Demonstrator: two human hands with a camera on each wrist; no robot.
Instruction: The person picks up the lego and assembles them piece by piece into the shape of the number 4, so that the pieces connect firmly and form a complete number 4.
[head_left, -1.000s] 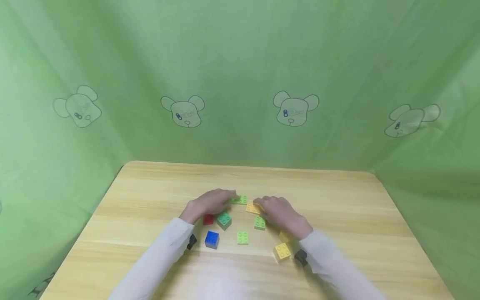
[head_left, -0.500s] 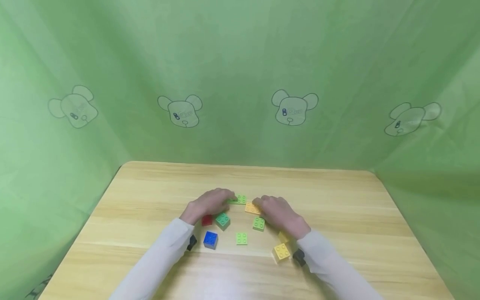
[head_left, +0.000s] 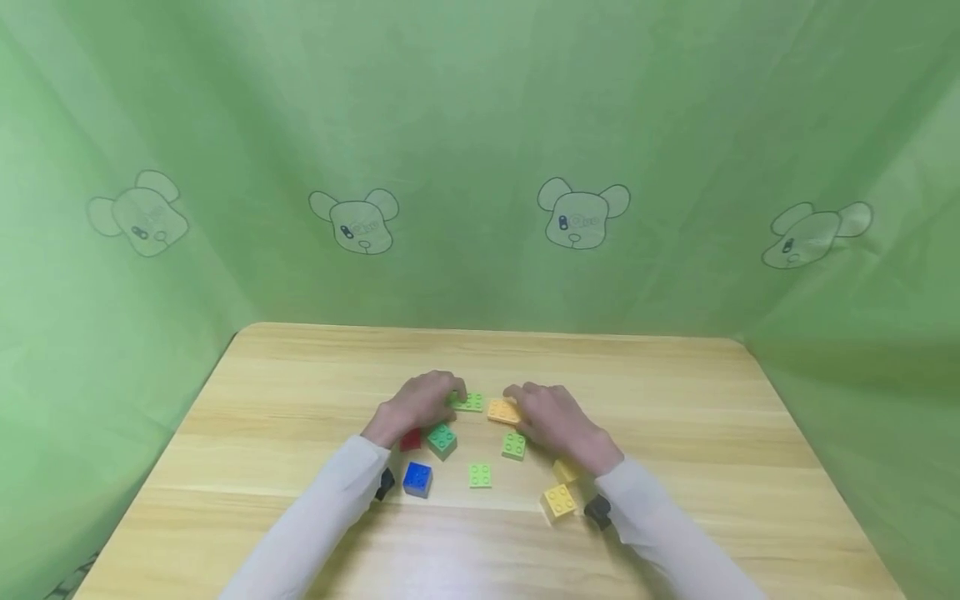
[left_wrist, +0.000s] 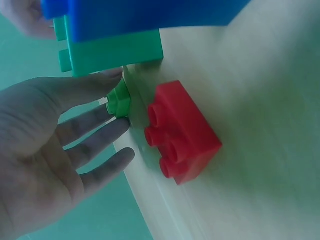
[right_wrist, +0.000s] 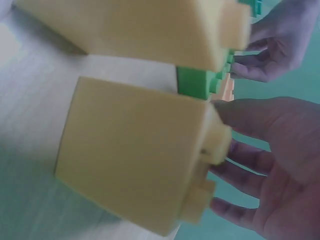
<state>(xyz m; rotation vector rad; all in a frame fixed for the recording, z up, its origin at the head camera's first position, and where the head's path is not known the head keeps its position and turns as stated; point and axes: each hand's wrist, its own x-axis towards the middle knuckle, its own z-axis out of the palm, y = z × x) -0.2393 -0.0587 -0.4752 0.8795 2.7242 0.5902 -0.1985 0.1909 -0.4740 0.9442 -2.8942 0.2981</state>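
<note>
In the head view my left hand (head_left: 422, 402) pinches a long, flat light green brick (head_left: 474, 403) at its left end. The left wrist view shows thumb and fingers at the sides of this green brick (left_wrist: 120, 100). My right hand (head_left: 557, 418) grips the right end of an orange brick (head_left: 501, 411), just beside the green one with a narrow gap between. In the right wrist view a large yellow brick hides most of the orange brick (right_wrist: 229, 90). A small light green brick (head_left: 513, 446) lies below the orange one, near my right fingers.
On the wooden table (head_left: 300, 367) a red brick (head_left: 410, 440), a green brick (head_left: 442, 441) and a blue brick (head_left: 417, 480) lie by my left wrist. Nearer me is a thin light green brick (head_left: 480, 476). Two yellow bricks, one in front (head_left: 558, 502), lie by my right wrist.
The long light green brick has shifted slightly left, away from the orange brick, with my left hand. The orange brick has edged a little farther from me. The head view has turned slightly.
</note>
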